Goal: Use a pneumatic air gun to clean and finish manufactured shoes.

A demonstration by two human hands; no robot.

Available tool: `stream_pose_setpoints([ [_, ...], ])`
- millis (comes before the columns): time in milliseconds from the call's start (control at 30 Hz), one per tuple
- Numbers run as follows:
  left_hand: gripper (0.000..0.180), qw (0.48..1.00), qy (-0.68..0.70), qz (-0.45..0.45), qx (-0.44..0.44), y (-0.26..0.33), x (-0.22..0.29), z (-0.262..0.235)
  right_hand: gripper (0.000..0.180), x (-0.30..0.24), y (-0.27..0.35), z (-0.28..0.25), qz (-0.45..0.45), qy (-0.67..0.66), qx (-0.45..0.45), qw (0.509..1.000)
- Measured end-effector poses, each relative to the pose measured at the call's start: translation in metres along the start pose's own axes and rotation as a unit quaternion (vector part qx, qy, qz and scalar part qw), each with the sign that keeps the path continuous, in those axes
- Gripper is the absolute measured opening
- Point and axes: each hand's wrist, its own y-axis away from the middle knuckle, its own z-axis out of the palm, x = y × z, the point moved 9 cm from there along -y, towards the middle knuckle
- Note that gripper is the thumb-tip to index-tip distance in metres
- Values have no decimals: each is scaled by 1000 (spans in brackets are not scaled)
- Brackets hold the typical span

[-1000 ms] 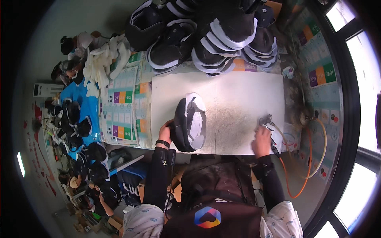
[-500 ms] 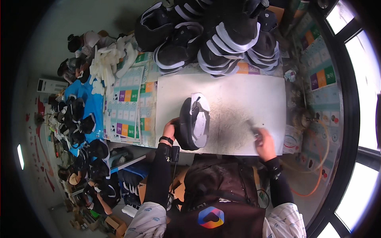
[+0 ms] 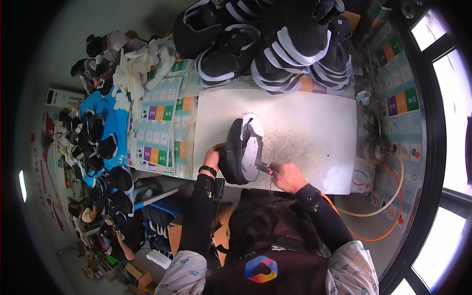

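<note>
My left hand (image 3: 211, 160) is closed on the outer side of a black shoe upper (image 3: 233, 155), which stands on its side on a white board. The upper's white and grey lining (image 3: 251, 147) faces right. My right hand (image 3: 290, 177) grips a small dark spray gun (image 3: 264, 168) with red parts. Its nozzle is by the near right edge of the upper; whether they touch I cannot tell. Orange and cream hoses (image 3: 366, 214) run off to the right from beside my right wrist.
Stacked black and grey shoe uppers (image 3: 228, 56) line the far side of the board (image 3: 314, 120), which has brownish specks. Printed sheets (image 3: 155, 130), white foam pieces (image 3: 130, 73) and a blue cover (image 3: 118, 120) with shoes lie left. Other people (image 3: 110, 46) sit farther off.
My right hand has swung left with the spray gun, bringing its nozzle beside the shoe upper. My left hand still holds the upper, nearly in the same place.
</note>
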Motion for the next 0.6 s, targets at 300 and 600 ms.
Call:
stream_pose_setpoints([
  [300,47,1000,8,-21,-13,-3,-4,2,26,4,-1,-4,10,-21,20,1000],
  [600,45,1000,8,-13,-17,3,-4,3,23,9,9,-14,16,-7,36,999],
])
